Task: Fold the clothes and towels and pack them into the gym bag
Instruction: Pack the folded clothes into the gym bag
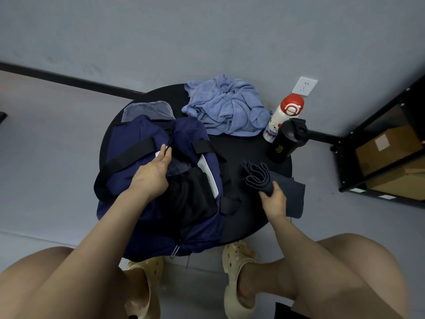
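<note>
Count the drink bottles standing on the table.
2: a white bottle with a red cap at the table's far right edge, and a black bottle just in front, overlapping it. None appears hidden.

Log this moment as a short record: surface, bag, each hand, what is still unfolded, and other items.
surface: round black table
bag: navy gym bag, open, black clothing inside
left hand: holds the bag's opening edge
right hand: grips a folded dark grey towel on the table
unfolded: blue towel, crumpled at the far side
other items: white bottle, black bottle, side by side
</note>
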### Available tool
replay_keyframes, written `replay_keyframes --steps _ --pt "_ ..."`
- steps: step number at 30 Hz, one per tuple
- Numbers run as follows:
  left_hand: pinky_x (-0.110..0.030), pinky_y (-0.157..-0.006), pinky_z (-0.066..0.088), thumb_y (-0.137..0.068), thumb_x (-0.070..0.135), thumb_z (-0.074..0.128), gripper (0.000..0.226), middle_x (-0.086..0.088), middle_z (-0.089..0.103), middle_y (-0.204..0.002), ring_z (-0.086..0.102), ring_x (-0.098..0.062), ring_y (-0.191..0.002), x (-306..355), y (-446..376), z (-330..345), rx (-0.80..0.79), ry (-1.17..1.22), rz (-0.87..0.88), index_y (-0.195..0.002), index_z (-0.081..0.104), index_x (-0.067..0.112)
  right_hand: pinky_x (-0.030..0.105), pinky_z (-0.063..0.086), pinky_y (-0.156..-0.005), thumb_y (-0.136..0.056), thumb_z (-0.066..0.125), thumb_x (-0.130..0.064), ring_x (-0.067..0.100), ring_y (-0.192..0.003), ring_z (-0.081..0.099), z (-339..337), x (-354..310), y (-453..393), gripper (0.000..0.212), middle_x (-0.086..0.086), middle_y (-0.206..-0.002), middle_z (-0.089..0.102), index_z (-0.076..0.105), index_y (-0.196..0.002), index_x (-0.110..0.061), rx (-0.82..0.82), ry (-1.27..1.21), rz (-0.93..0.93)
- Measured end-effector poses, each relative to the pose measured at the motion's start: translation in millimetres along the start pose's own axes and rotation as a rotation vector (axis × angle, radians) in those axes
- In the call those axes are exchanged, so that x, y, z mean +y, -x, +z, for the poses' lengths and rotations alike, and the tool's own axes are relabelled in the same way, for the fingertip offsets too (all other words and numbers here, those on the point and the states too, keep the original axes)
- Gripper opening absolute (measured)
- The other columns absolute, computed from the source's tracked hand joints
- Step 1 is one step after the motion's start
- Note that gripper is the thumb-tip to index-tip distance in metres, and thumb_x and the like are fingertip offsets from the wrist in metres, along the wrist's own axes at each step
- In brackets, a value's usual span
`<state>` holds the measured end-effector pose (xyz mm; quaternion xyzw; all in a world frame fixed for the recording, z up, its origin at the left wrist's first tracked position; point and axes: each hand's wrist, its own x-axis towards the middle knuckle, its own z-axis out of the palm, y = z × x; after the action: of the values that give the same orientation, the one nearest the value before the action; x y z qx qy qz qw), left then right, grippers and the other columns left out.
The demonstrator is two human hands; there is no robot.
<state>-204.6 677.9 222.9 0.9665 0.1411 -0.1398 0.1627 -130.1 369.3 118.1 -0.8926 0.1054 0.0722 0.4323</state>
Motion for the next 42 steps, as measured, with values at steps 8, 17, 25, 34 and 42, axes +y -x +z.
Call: replay_keyframes --steps 8,17,25,34,42 --pt "-0.028 -0.062 0.038 -0.081 -0.009 0.041 0.088 0.009 -0.011 -0.159 0.06 -0.028 -0.1 -0.9 -0.7 0.8 -0.015 -0.002 -0.003 -0.152 0.001 0.022 0.023 0.036 -0.097 -0.087 0.06 0.0 0.009 -0.112 0.049 8.3 5.1 16.0 0.065 -0.004 -0.122 0.055 0.039 -0.142 -0.026 0.092 -0.326 0.011" --pt "-0.028 -0.068 0.036 -0.082 -0.008 0.042 0.086 0.006 -0.01 -0.159 0.052 -0.027 -0.119 -0.1 -2.7 2.5 -0.003 -0.036 0.022 -0.152 0.001 0.021 0.036 0.043 -0.096 -0.088 0.061 -0.024 0.032 -0.117 0.054 12.8 -4.2 19.0 0.054 0.011 -0.126 0.058 0.041 -0.139 -0.023 0.007 -0.068 0.045" --pt "-0.027 -0.072 0.036 -0.082 -0.007 0.042 0.087 0.008 -0.01 -0.159 0.047 -0.025 -0.126 -1.4 -3.9 5.5 0.002 -0.021 0.021 -0.152 0.001 0.022 0.041 0.046 -0.088 -0.085 0.052 -0.062 0.038 -0.113 0.053 38.9 -37.8 19.2 0.081 0.014 -0.14 0.04 0.016 -0.149 -0.029 -0.243 0.801 -0.167" --pt "-0.028 -0.072 0.038 -0.082 -0.007 0.043 0.088 0.008 -0.01 -0.159 0.053 -0.025 -0.118 -4.2 -4.4 5.6 -0.003 -0.019 0.024 -0.152 0.001 0.023 0.028 0.04 -0.073 -0.085 0.058 -0.04 0.026 -0.101 0.062 52.5 -68.6 4.8 0.03 0.007 -0.111 0.066 0.065 -0.104 -0.018 -0.185 0.814 -0.061" --pt "-0.03 -0.074 0.044 -0.083 -0.006 0.043 0.086 0.008 -0.01 -0.159 0.051 -0.025 -0.121 -2.9 -4.1 4.1 -0.012 -0.021 0.033 -0.152 0.001 0.022 0.023 0.044 -0.077 -0.079 0.074 -0.032 0.015 -0.095 0.062 34.5 -46.9 21.8 0.013 -0.013 -0.086 0.066 0.066 -0.088 -0.028 -0.091 -0.237 0.078"
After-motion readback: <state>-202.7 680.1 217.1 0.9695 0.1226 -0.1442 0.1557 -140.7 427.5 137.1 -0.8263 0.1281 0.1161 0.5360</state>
